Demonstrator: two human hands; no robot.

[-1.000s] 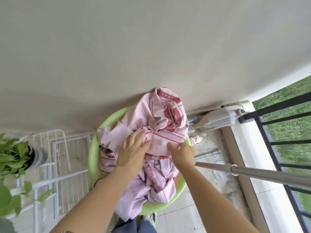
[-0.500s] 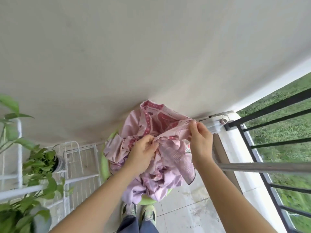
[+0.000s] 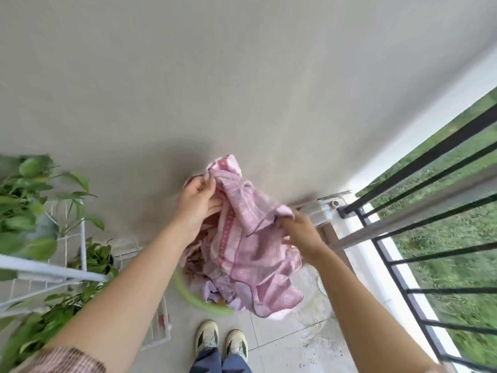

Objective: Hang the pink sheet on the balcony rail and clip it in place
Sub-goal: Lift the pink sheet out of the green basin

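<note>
1. While my left hand (image 3: 199, 203) and right hand (image 3: 298, 232) both grip the bunched pink sheet (image 3: 250, 251) above the green basin (image 3: 199, 300), its hanging tail could drag on the floor (image 3: 282, 345).
2. Bunched, it may snag the balcony rail (image 3: 403, 221), I reckon.

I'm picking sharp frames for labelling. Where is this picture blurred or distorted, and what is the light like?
Head view: motion blur smears the right hand, balcony rail, green basin rim and lower-left plant; the left hand and pink sheet are sharper. The wide-angle lens bows the straight lines; soft daylight, a faint shadow on the wall behind the sheet, no glare.
</note>
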